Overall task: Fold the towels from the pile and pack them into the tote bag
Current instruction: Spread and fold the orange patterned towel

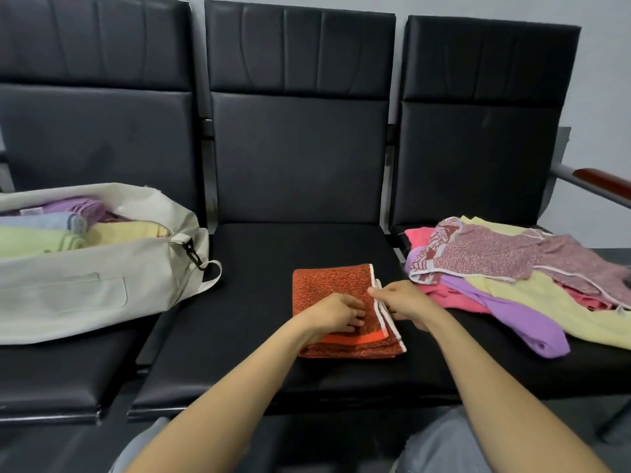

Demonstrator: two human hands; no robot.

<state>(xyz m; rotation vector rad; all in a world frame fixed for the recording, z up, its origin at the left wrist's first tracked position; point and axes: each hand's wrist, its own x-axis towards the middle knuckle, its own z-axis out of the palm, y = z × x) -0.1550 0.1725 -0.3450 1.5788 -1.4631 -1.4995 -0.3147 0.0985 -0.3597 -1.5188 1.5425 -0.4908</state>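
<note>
An orange speckled towel [327, 285] with a white-edged border lies folded on the middle black seat. My left hand [336, 314] presses flat on its top layer. My right hand [404, 302] pinches the towel's white-trimmed right edge. A cream tote bag [85, 288] lies open on the left seat, holding folded purple, blue, green and yellow towels [68, 227]. On the right seat sits the loose pile of towels [512, 278]: pink-patterned, pink, purple and pale yellow.
Three black padded seats [239, 319] stand in a row with tall backrests behind. A metal armrest with a wooden top [601, 184] juts out at the far right. My knees in grey trousers [444, 448] show at the bottom edge.
</note>
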